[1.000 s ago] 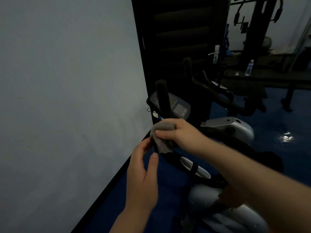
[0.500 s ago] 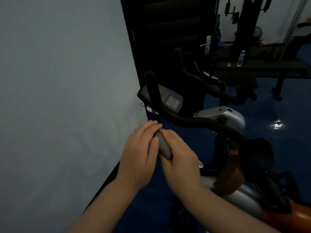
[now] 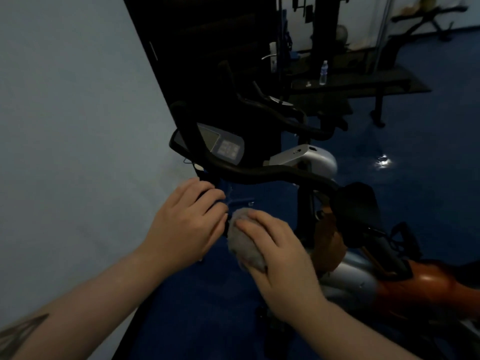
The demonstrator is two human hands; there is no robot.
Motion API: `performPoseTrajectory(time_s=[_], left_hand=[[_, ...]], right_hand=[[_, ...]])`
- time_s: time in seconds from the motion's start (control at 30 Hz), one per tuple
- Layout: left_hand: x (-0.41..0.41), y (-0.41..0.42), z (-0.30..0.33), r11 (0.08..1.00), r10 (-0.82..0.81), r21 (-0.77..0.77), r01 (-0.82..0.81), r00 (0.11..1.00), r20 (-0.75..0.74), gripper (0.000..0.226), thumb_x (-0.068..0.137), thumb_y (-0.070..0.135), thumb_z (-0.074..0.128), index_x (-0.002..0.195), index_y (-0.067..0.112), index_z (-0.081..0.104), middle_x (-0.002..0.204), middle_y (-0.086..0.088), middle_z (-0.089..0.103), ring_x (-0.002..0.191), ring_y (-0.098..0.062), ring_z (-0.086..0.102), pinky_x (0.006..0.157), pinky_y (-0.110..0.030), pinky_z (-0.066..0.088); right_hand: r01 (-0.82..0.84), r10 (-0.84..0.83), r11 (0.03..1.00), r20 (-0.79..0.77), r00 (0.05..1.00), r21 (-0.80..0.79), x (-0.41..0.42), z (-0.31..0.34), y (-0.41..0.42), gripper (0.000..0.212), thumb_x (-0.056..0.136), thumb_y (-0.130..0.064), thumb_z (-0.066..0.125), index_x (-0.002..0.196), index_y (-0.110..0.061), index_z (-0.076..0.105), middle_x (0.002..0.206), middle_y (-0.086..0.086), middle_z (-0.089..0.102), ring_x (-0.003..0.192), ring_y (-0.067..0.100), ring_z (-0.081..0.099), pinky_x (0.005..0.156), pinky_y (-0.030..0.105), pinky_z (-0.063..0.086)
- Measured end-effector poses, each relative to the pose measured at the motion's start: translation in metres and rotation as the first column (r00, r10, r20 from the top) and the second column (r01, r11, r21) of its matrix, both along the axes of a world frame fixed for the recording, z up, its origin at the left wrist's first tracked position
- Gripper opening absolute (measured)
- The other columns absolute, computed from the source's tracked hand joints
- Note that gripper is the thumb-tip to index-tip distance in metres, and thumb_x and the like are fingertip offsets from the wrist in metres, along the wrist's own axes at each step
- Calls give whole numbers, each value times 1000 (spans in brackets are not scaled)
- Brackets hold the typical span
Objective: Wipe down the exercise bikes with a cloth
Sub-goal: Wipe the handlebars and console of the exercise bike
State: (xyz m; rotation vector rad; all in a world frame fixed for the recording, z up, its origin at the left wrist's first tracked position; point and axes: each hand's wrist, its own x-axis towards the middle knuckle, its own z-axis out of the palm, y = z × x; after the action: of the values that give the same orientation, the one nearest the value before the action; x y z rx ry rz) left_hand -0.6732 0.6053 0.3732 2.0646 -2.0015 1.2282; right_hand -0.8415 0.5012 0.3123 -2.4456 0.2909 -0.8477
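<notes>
My right hand (image 3: 283, 261) grips a bunched grey cloth (image 3: 242, 245) below the nearest exercise bike's black handlebar (image 3: 259, 174). My left hand (image 3: 187, 222) is just left of the cloth with bent fingers. Their tips reach the cloth's edge, but whether they pinch it is unclear. The bike's console (image 3: 223, 145) sits above my hands and its dark saddle (image 3: 357, 203) is to the right. Its silver and orange body (image 3: 415, 284) is at the lower right. A second bike with a silver housing (image 3: 306, 157) stands behind it.
A pale wall (image 3: 78, 126) runs close along the left. A dark door (image 3: 213, 48) with a handle stands behind the bikes. Farther back, a water bottle (image 3: 323, 72) stands on a bench (image 3: 363, 84). The floor (image 3: 428, 178) is shiny blue.
My right hand has come off the handlebar with the cloth and dropped below it. Both hands met at the cloth, and the view has tilted down and right.
</notes>
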Motion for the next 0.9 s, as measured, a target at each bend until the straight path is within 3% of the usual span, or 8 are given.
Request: performPoseTrajectory(time_s=[0.17, 0.23, 0.37, 0.47, 0.57, 0.77, 0.9], left_hand=[[-7, -17, -2, 1000, 7, -23, -5, 996, 94, 29, 93, 24, 49, 68, 15, 61, 67, -1, 61, 68, -23, 60, 87, -37, 46], [-11, -24, -4, 999, 20, -29, -18, 996, 85, 32, 94, 26, 47, 66, 16, 60, 63, -1, 60, 63, -22, 58, 80, -36, 45], [-28, -36, -21, 1000, 25, -5, -25, 1000, -17, 39, 97, 28, 40, 62, 18, 55, 57, 0, 56, 53, -21, 52, 64, -36, 46], [-40, -44, -33, 998, 55, -32, -58, 996, -76, 43, 97, 27, 38, 56, 20, 49, 49, 1, 50, 45, -19, 45, 50, -33, 35], [-42, -47, -35, 992, 94, -77, -103, 989, -112, 43, 95, 26, 42, 53, 19, 47, 46, 1, 48, 43, -20, 44, 50, -32, 31], [-42, -49, -39, 987, 91, -119, -108, 986, -138, 43, 93, 24, 44, 50, 18, 47, 43, 1, 46, 40, -20, 41, 49, -32, 30], [-42, -51, -38, 987, 85, -126, -101, 988, -128, 44, 92, 24, 45, 49, 17, 47, 43, 1, 46, 40, -20, 42, 48, -32, 32]], right_hand=[[126, -133, 982, 50, 990, 138, -24, -15, -32, 39, 83, -36, 57, 119, -19, 61, 121, -3, 56, 109, 16, 53, 98, 45, 45], [177, -198, 964, 90, 976, 198, -20, -18, -18, 36, 84, -29, 62, 119, -23, 58, 122, -7, 53, 113, 9, 48, 103, 35, 40], [283, -343, 891, 118, 932, 356, -24, -36, 15, 50, 84, -22, 67, 130, -26, 48, 140, -11, 36, 131, 0, 34, 111, 13, 23], [335, -434, 804, 100, 895, 491, -20, -29, 3, 42, 92, -21, 61, 131, -26, 46, 139, -10, 36, 126, -2, 38, 106, 6, 24], [349, -477, 720, 62, 877, 600, -8, -13, -18, 38, 94, -26, 55, 131, -26, 45, 132, -14, 40, 113, -12, 40, 94, -2, 27], [231, -496, 432, 15, 868, 872, -10, -20, 18, 42, 90, -35, 59, 129, -30, 45, 116, -13, 58, 104, -8, 54, 83, 3, 42], [316, -499, 331, -120, 859, 889, 13, -6, -46, 28, 95, -34, 54, 109, -11, 60, 100, 8, 68, 95, 21, 63, 80, 33, 51]])
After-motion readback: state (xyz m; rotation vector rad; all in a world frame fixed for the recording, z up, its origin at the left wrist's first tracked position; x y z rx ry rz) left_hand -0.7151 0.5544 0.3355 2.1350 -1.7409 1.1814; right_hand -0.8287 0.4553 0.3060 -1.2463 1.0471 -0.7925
